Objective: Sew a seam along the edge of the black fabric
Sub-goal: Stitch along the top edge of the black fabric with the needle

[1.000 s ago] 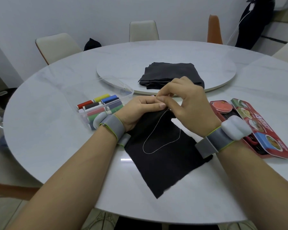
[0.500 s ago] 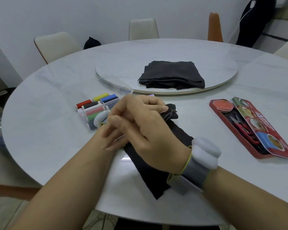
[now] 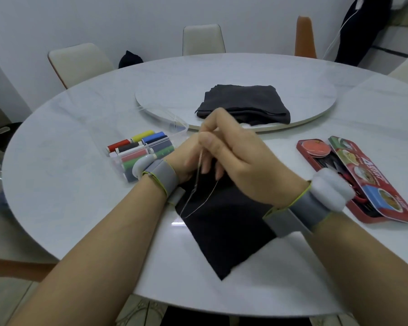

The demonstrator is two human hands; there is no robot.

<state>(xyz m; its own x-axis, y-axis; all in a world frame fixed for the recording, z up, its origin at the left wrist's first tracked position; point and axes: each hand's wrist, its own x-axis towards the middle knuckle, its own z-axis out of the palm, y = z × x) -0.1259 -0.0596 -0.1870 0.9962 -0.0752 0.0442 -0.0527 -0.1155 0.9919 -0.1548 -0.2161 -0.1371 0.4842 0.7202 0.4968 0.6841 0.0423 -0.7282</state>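
A piece of black fabric (image 3: pixel 224 229) lies on the white table in front of me, one corner pointing at the near edge. My right hand (image 3: pixel 236 156) is raised over its far end and pinches the needle, and a pale thread (image 3: pixel 198 196) runs down from the fingers and loops on the cloth. My left hand (image 3: pixel 186 158) lies mostly hidden behind the right hand and holds the fabric's far edge. The needle itself is too small to make out.
A clear box of coloured thread spools (image 3: pixel 141 149) stands just left of my left wrist. An open red sewing kit tin (image 3: pixel 363 180) lies to the right. Folded dark cloth (image 3: pixel 243 104) rests on the round turntable (image 3: pixel 316 109). Chairs ring the table's far side.
My right hand swung left across my left hand, then rose up and back toward the middle, drawing the thread up from the fabric. The left hand stayed at the fabric's far edge.
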